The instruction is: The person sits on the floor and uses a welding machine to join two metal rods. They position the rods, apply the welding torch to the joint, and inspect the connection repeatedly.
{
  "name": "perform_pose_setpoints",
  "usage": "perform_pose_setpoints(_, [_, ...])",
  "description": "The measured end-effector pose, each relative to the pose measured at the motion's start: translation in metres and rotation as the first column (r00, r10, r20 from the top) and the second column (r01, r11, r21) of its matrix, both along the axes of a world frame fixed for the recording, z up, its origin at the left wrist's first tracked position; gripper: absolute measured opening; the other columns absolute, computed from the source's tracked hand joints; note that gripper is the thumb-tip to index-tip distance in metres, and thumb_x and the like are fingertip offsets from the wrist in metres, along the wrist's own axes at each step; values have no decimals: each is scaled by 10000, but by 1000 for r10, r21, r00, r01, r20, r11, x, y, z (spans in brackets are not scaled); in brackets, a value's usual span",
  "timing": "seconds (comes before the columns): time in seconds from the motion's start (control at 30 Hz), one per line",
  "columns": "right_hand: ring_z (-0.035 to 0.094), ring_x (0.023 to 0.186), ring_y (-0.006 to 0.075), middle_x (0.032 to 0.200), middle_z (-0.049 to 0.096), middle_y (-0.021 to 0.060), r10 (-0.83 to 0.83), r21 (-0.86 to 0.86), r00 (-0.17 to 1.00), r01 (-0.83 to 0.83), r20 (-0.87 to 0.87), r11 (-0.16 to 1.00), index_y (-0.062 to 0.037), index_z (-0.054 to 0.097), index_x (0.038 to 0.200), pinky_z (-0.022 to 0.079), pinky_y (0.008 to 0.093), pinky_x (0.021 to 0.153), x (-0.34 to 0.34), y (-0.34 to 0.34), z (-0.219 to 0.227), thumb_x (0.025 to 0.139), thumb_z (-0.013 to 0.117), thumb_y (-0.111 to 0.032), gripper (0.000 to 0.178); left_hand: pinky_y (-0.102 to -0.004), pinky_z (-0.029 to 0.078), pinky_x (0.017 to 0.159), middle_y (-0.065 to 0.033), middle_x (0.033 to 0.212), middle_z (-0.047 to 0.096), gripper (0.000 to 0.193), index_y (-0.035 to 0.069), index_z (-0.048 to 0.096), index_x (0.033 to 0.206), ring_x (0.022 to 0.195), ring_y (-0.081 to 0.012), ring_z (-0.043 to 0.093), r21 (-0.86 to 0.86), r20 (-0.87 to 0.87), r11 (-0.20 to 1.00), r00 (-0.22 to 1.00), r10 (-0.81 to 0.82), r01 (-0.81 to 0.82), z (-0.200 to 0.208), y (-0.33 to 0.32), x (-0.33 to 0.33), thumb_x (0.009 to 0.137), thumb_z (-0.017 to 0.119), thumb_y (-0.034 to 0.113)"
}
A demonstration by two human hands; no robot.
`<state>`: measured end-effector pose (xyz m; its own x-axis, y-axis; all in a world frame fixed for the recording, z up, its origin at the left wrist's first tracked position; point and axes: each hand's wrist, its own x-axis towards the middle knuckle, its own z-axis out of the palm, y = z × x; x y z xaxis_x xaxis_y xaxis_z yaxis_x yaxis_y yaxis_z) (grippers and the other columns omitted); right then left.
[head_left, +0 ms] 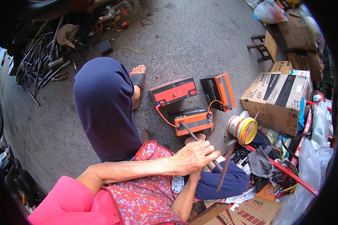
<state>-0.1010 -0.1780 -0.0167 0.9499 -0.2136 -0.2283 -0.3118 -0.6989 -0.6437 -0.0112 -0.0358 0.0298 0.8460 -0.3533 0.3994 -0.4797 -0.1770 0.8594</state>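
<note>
Linking the batteries looks well advanced: a red wire (162,115) runs from the near battery (197,123) to the red battery (171,96) beyond it on the left, and an orange wire (215,100) joins it to the far battery (212,92) beyond it on the right. The left hand's (193,157) fingers curl around a long metal tool (189,131) meeting the near battery's left end; the right hand (195,175) is mostly hidden, its grip impossible to tell. That left-end fastening probably remains unfinished.

Grey paved ground (199,37) in daylight; wooden stool (270,45) near cardboard boxes (275,98).
</note>
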Motion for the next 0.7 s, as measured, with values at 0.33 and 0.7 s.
perform_pose_setpoints(0.33, [635, 976, 198, 1009, 677, 91, -25, -23, 1000, 24, -19, 999, -46, 646, 1130, 495, 334, 849, -10, 6, -2, 888, 705, -258, 327, -358, 530, 761, -83, 959, 554, 410, 37, 566, 1213, 909, -245, 629, 63, -5, 997, 999, -53, 53, 8, 4, 6, 818, 599, 143])
perform_pose_setpoints(0.7, [642, 950, 167, 1022, 674, 59, 89, -478, 996, -70, 16, 876, -105, 650, 1230, 498, 297, 862, 60, 60, -28, 874, 729, -367, 449, -313, 544, 610, -44, 774, 589, 230, 56, 644, 927, 724, -216, 668, 96, 209, 950, 939, 272, -296, 3, 4, 5, 735, 724, 155])
